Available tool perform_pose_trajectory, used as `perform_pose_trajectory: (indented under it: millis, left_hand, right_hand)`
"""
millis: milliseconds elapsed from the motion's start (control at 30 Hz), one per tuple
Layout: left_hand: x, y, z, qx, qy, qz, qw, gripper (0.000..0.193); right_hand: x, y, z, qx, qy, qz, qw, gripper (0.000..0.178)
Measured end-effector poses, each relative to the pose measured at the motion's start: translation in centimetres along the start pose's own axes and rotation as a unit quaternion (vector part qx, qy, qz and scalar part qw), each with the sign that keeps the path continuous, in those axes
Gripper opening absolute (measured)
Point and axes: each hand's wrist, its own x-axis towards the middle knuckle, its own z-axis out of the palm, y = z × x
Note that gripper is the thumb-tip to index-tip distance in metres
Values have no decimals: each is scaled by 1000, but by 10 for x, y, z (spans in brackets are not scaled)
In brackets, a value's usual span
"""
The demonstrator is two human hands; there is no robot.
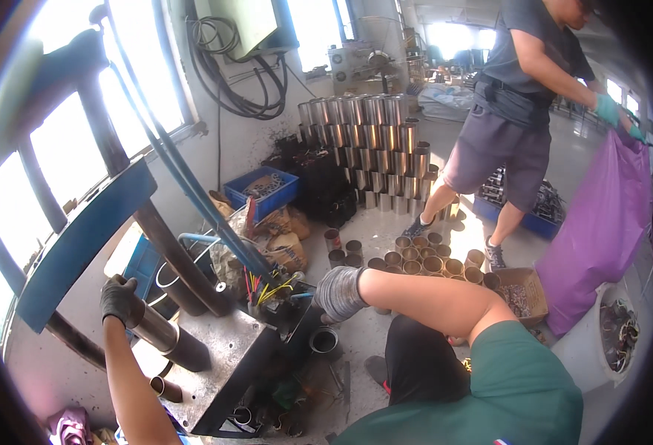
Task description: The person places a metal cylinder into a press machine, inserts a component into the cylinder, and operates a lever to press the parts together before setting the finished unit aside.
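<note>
My left hand point(120, 298), in a dark glove, is closed round the upper end of a shiny metal cylinder point(156, 328). The cylinder stands tilted in this view, over a darker round base point(191, 353) on the steel table point(241, 345) of a blue-framed press point(89, 245). My right hand point(339, 294), in a grey knitted glove, is by the table's right side, near a dark box with coloured wires point(267, 291). Its fingers are mostly hidden. Just below that hand is an open metal tube point(325, 340); whether they touch is unclear. A short brownish tube point(166, 389) lies at the table's near-left edge.
Several open tubes point(412, 259) stand on the floor ahead, before stacked shiny cylinders point(375, 152). A blue crate point(261, 194) of rings is at the wall. On the right, a person point(516, 111) in gloves holds a purple sack point(594, 230) beside a cardboard box point(523, 293) and white bin point(586, 348).
</note>
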Motion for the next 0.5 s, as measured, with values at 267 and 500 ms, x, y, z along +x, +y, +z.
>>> perform_pose_trajectory:
  millis: [267,500]
  left_hand:
    - [-1,-3,7,22,44,20,999,32]
    - [5,-11,7,-91,50,-82,991,27]
  right_hand:
    - [-38,-4,2,-15,188,-15,982,31]
    - [-105,-45,-55,-72,286,-66,953,28]
